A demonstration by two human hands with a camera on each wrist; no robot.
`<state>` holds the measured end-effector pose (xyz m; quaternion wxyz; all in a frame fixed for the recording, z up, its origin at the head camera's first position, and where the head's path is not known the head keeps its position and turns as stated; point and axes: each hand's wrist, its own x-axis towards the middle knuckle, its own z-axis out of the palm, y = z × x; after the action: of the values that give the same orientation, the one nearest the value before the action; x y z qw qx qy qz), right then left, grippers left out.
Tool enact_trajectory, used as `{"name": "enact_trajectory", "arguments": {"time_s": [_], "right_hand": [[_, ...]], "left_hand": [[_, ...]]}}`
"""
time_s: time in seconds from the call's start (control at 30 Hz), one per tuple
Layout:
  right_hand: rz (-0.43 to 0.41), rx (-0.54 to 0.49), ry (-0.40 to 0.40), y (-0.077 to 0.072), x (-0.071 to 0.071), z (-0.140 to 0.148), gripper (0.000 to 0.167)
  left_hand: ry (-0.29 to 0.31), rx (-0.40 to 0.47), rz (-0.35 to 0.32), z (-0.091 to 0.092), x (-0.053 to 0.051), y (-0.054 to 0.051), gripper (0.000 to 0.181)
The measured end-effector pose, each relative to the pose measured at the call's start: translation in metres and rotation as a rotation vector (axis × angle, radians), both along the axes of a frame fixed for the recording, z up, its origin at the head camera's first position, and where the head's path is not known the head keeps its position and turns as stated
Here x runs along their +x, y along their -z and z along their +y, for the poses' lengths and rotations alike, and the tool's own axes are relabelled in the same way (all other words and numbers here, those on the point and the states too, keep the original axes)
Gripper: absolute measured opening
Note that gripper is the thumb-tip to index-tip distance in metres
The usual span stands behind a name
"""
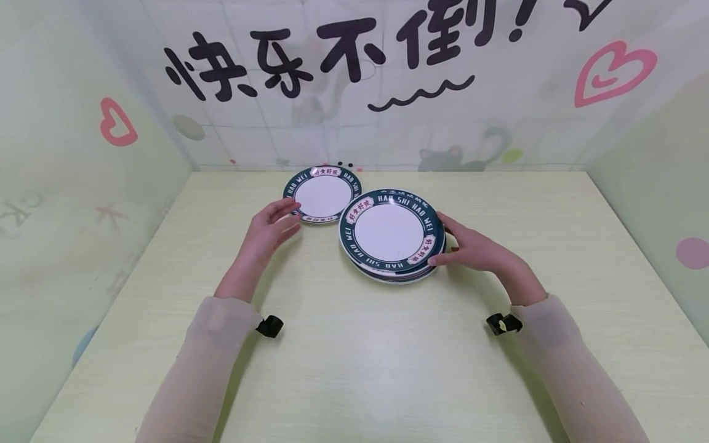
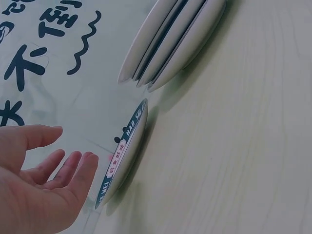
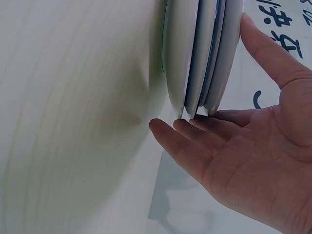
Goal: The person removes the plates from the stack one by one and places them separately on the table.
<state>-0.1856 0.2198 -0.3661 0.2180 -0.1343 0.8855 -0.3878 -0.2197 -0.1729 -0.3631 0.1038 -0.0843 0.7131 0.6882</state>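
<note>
A stack of several round plates [image 1: 389, 232] with dark green patterned rims sits mid-table, its top plate slightly offset from those below. My right hand [image 1: 473, 247] touches the stack's right side. Its thumb rests at the top plate's rim, and in the right wrist view the fairly straight fingers [image 3: 187, 151] lie along the plate edges [image 3: 202, 63]. Behind and to the left is a single matching plate [image 1: 325, 194] on the table. My left hand [image 1: 270, 227] hovers by that plate's left edge, fingers loosely bent and holding nothing; whether the fingertips touch it, I cannot tell.
The pale wood-grain table [image 1: 354, 357] meets a printed back wall [image 1: 332, 135] just behind the single plate. Side walls [image 1: 61, 203] enclose it left and right. A black band piece [image 1: 270, 326] is at the left cuff, another [image 1: 503, 323] at the right cuff.
</note>
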Motion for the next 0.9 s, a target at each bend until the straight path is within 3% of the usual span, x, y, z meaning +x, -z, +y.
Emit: {"name": "enact_trajectory", "arguments": {"time_s": [0.5, 0.9], "right_hand": [[0.000, -0.001, 0.001, 0.000, -0.001, -0.001, 0.104], [-0.001, -0.006, 0.001, 0.000, -0.001, -0.001, 0.104]], "left_hand": [[0.106, -0.087, 0.030, 0.011, 0.009, 0.005, 0.058], [0.143, -0.126, 0.032, 0.023, 0.014, 0.010, 0.057]]}}
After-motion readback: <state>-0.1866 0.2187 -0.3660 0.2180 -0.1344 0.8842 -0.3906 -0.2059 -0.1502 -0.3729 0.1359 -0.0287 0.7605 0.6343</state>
